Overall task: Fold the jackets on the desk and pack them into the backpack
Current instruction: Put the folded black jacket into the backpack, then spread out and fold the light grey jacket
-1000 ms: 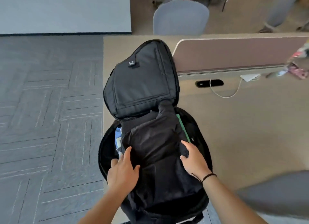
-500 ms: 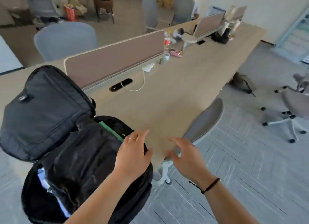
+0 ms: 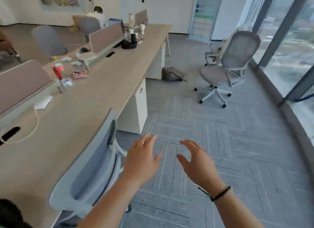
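Grey carpet point(image 3: 212, 125) lies under 2 hands (left hand point(image 3: 141, 161), right hand point(image 3: 198, 166)), fingers relaxed, holding nothing.

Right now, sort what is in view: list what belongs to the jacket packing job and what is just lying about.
Belongs to the job:
- left hand, open, holding nothing
- right hand, open, holding nothing
- desk
- dark shape at the bottom left corner, possibly the backpack; cannot tell

Just lying about:
- tucked-in chair
- white charger and cable
- snack packet
- mesh chair
- bag on the floor
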Available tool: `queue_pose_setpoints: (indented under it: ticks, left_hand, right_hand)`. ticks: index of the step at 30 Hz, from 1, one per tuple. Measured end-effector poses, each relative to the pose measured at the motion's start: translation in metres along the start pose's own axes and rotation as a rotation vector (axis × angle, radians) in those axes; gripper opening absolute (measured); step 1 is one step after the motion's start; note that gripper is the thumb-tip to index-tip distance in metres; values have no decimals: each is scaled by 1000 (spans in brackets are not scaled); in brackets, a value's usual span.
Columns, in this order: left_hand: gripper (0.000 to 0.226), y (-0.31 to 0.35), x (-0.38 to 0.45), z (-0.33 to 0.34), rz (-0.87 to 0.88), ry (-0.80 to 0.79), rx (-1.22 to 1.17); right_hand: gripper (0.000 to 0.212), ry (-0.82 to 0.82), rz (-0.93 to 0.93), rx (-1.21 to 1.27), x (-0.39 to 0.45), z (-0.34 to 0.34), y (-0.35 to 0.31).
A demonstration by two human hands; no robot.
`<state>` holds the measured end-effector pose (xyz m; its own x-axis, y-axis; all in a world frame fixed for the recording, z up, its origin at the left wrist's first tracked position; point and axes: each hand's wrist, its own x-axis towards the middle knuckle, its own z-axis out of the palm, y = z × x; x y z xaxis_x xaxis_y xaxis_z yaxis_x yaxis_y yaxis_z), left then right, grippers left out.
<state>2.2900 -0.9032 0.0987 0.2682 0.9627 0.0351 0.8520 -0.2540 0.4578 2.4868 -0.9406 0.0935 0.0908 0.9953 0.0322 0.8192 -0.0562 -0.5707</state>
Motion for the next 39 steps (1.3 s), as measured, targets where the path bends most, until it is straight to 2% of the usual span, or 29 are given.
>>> queue_pose_setpoints:
  ticks: [6,12,18,26,35,39]
  left_hand:
    - [66,114,93,45,133,-74,36]
    - [66,170,209,90,213,-120,34]
    - [67,228,369,149,293,-164,-36]
    - [67,331,548,169,445,-212,-19]
    - [67,422,722,249,452,-241,38]
    - [66,487,806,288,444,-253,86]
  right_hand:
    - [48,89,116,41,52,-79,101]
    - [50,138,194,40,134,-114,179]
    - [49,215,304,-59,245,-167,263]
    - [50,270,417,-134,378,-254,334]
    - [48,338,405,-73,527,-308,481]
    - [49,345,362,-53,605,-352,563]
